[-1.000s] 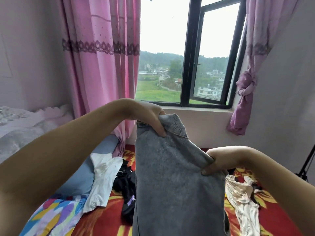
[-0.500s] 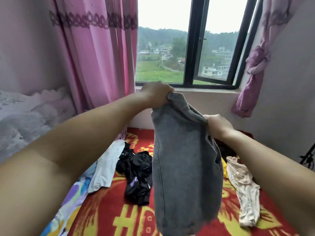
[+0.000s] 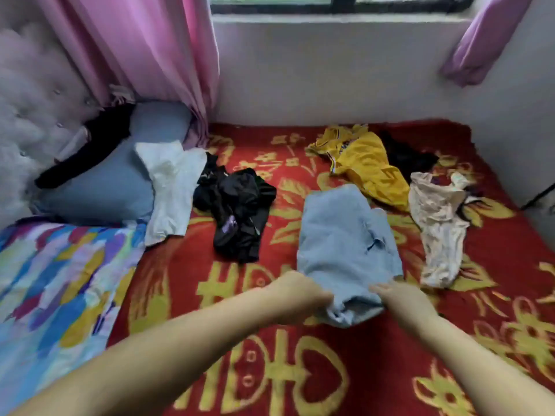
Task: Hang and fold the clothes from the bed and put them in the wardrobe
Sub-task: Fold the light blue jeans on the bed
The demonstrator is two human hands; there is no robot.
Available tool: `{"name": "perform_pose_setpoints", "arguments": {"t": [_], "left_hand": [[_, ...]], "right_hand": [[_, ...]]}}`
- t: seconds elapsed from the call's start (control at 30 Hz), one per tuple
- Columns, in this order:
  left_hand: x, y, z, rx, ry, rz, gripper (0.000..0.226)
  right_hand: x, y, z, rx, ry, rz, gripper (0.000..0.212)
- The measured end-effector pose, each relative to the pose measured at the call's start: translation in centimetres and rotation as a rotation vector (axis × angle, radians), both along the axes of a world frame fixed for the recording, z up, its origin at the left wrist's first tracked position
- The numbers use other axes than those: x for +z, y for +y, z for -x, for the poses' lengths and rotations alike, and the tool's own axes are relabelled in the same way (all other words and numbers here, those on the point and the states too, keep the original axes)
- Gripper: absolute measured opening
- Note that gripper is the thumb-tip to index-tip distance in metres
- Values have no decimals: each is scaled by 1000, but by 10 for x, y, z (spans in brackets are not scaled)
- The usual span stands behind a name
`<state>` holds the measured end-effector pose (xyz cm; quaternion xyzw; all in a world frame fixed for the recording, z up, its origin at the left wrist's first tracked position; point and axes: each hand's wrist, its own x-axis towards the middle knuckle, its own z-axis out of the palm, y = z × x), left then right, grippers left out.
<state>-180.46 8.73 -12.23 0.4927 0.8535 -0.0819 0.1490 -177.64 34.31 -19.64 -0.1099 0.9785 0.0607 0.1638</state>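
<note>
Both hands, the left hand [image 3: 300, 291] and right hand [image 3: 396, 295], grip the near edge of the grey jeans [image 3: 345, 244] lying on the red blanket [image 3: 270, 355] with blurred, unreadable gold characters.

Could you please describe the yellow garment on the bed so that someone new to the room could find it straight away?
Start at the red and gold blanket and look to its far side, below the window wall. The yellow garment lies crumpled there, beyond the pale blue jeans and left of the cream garment. It is the only bright yellow piece.
</note>
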Motion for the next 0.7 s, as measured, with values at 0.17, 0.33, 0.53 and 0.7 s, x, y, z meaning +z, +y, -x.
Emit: {"name": "perform_pose_setpoints", "arguments": {"t": [0.17, 0.33, 0.53, 0.7], "left_hand": [[-211, 6, -99, 62, -161, 194, 41], [-273, 4, -151, -66, -296, 299, 19], [-246, 17, -127, -279, -513, 369, 31], [-251, 20, -123, -239, -897, 811, 45]], "right_hand": [[-188, -7, -100, 41, -287, -69, 43], [-240, -22, -128, 99, -393, -76, 35], [-205, -30, -107, 189, -573, -52, 30], [-189, -39, -111, 99, -996, 357, 42]]}}
